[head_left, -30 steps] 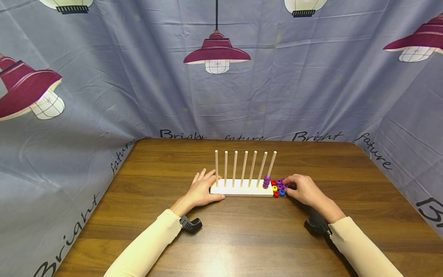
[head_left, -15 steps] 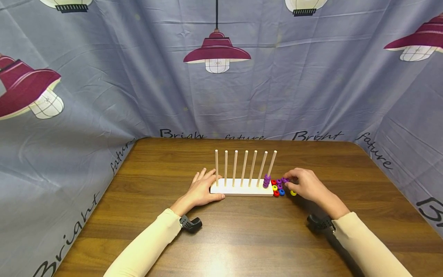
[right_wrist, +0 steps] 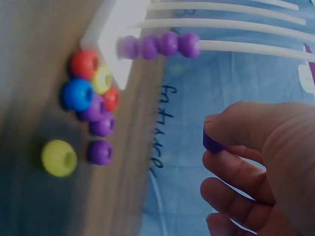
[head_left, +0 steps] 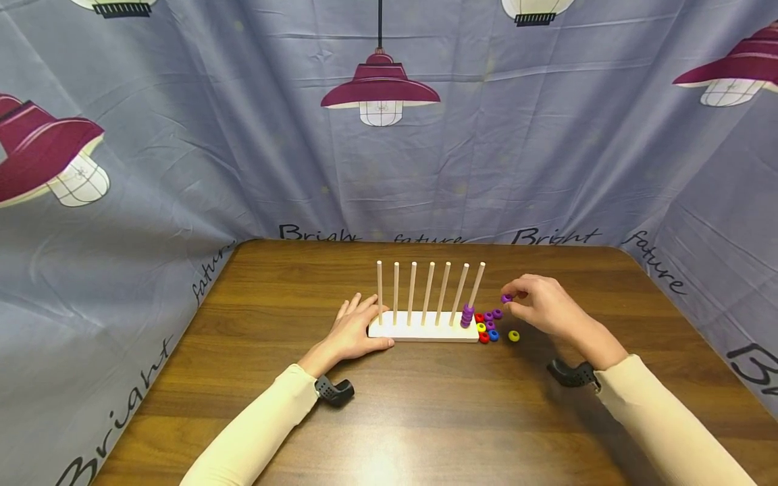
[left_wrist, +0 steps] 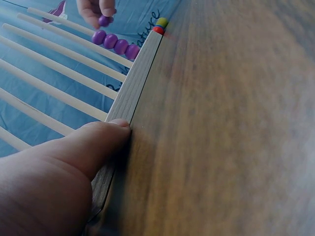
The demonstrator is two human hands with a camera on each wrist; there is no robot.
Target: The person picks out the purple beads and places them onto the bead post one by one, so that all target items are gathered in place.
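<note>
A wooden peg rack (head_left: 434, 333), a pale base with several upright pegs, stands on the table. My left hand (head_left: 352, 331) grips its left end, thumb along the front edge and fingers spread behind; in the left wrist view the thumb (left_wrist: 93, 145) presses the base (left_wrist: 140, 73). Purple beads (right_wrist: 170, 44) are stacked on the rightmost peg; the other pegs are bare. My right hand (head_left: 547, 307) is raised right of the rack and pinches a purple bead (right_wrist: 212, 141) between thumb and index finger, the bead partly hidden by the thumb.
Loose red, blue (head_left: 494, 335), yellow and purple beads cluster against the rack's right end. One yellow bead (head_left: 514, 335) lies apart to their right. A patterned blue-grey curtain (head_left: 377, 175) hangs around the wooden table (head_left: 425, 418).
My right hand has lifted a purple bead from the cluster and moved up and slightly right. The separate yellow bead, earlier hidden by this hand, is uncovered. My left hand has stayed in place.
</note>
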